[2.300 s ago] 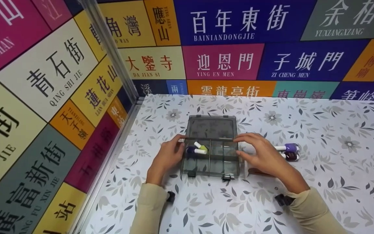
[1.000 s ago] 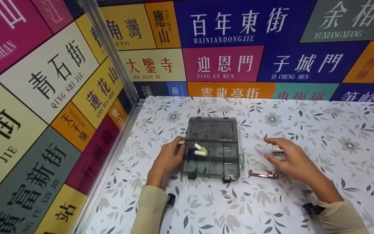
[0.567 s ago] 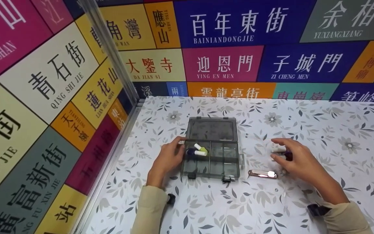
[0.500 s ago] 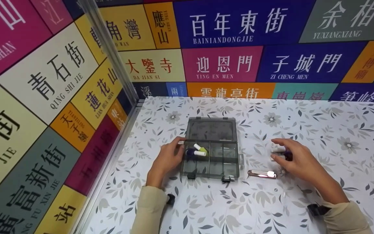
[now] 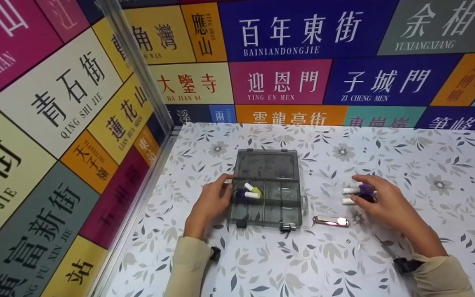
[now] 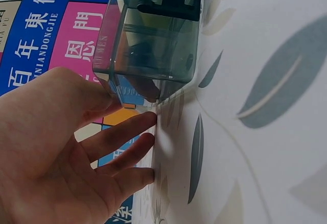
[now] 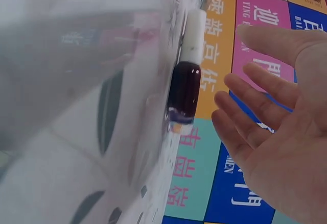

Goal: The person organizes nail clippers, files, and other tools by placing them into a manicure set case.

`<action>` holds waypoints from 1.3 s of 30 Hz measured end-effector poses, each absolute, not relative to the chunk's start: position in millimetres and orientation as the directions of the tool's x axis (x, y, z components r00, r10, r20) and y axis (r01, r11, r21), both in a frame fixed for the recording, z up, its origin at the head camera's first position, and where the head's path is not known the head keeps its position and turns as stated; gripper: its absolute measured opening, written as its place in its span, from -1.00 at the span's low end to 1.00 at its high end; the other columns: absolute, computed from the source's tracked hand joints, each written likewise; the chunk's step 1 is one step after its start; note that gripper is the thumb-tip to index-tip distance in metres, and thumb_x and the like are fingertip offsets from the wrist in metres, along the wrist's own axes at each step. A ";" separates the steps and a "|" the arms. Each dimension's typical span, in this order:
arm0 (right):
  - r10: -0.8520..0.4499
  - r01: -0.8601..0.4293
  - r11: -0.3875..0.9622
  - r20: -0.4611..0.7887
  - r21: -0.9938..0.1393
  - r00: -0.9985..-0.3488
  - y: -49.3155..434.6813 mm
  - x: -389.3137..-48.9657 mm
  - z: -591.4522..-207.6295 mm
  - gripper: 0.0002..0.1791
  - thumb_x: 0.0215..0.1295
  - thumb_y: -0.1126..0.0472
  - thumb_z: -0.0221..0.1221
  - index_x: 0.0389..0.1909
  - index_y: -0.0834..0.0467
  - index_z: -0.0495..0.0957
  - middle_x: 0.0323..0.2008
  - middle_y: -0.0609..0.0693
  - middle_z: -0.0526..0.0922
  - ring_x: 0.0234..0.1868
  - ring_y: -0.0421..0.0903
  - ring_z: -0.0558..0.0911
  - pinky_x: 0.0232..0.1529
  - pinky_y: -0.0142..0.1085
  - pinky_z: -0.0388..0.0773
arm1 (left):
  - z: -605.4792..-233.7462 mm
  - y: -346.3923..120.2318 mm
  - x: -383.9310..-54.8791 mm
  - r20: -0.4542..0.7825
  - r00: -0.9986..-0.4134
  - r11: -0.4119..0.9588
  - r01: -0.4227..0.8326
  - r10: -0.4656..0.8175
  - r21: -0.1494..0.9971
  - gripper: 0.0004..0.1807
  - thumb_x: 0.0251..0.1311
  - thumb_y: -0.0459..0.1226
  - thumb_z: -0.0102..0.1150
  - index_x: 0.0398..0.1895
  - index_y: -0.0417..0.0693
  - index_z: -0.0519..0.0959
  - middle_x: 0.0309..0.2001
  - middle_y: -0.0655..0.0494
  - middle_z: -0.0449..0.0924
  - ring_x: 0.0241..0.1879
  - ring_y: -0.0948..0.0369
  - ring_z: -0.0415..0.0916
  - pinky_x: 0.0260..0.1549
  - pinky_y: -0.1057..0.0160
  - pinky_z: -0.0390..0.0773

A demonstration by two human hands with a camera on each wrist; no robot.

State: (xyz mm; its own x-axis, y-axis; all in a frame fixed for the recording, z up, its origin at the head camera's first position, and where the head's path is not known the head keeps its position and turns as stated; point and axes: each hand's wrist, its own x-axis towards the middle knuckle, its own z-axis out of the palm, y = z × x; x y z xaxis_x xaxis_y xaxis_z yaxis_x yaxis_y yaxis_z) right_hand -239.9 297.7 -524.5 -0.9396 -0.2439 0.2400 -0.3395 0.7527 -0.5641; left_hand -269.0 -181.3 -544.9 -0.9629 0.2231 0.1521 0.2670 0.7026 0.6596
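A smoky see-through compartment box point(image 5: 289, 212) lies with its lid point(image 5: 267, 165) flipped back. In its back left compartment are a dark blue nail polish bottle point(image 5: 250, 194) and a lime green one point(image 5: 257, 190), both white-capped. My left hand point(image 5: 210, 202) touches the box's left side, its other fingers loosely extended in the left wrist view. To the right, my right hand point(image 5: 388, 202) hovers with spread fingers around a purple nail polish bottle point(image 5: 365, 189) and a dark red one point(image 7: 185, 89). The right wrist view shows a gap between fingers and bottle.
A shiny nail clipper point(image 5: 331, 221) lies between the box and the right hand. The floral tabletop point(image 5: 303, 268) meets sign-printed walls at the back point(image 5: 283, 82) and left. Two black clasps point(image 5: 289, 227) stick out from the box's front edge.
My right hand has left the box's right side and moved right to the two bottles, uncovering the nail clipper. The left hand stays at the box.
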 end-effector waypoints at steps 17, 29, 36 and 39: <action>-0.216 -0.262 0.771 0.148 -0.580 -0.965 311.0 -246.6 -528.5 -0.39 0.44 0.19 0.42 0.44 0.22 0.51 0.37 0.40 0.57 0.42 0.48 0.46 0.35 0.45 0.32 | -546.9 -183.3 -268.5 0.152 -0.962 0.700 0.270 0.228 0.661 -0.64 0.67 -0.24 0.03 0.41 0.02 0.57 -0.06 -0.02 0.87 -0.12 0.11 0.81 -0.06 -0.01 0.70; -0.245 -0.293 0.777 0.161 -0.557 -0.956 316.3 -247.9 -530.3 -0.38 0.33 0.25 0.50 0.35 0.29 0.56 0.32 0.46 0.57 0.36 0.52 0.48 0.32 0.45 0.33 | -547.8 -180.2 -270.8 0.134 -0.968 0.697 0.246 0.212 0.673 -0.64 0.66 -0.21 0.06 0.40 0.09 0.57 0.06 -0.05 0.85 0.07 0.06 0.80 0.12 -0.08 0.69; -0.261 -0.303 0.782 0.156 -0.544 -0.953 314.4 -248.1 -530.6 -0.39 0.32 0.26 0.49 0.35 0.33 0.57 0.32 0.47 0.57 0.36 0.52 0.49 0.34 0.45 0.33 | -545.3 -182.0 -270.1 0.123 -0.968 0.700 0.242 0.217 0.672 -0.64 0.67 -0.21 0.05 0.40 0.08 0.57 0.05 -0.05 0.85 0.04 0.06 0.80 0.09 -0.07 0.70; -0.233 -0.267 0.796 0.133 -0.543 -0.963 314.2 -247.6 -528.1 -0.40 0.36 0.23 0.46 0.36 0.32 0.56 0.34 0.47 0.55 0.38 0.53 0.47 0.35 0.45 0.31 | -542.9 -181.5 -271.3 0.124 -0.968 0.700 0.245 0.220 0.671 -0.65 0.67 -0.21 0.04 0.40 0.09 0.57 0.05 -0.05 0.85 0.05 0.07 0.80 0.09 -0.06 0.70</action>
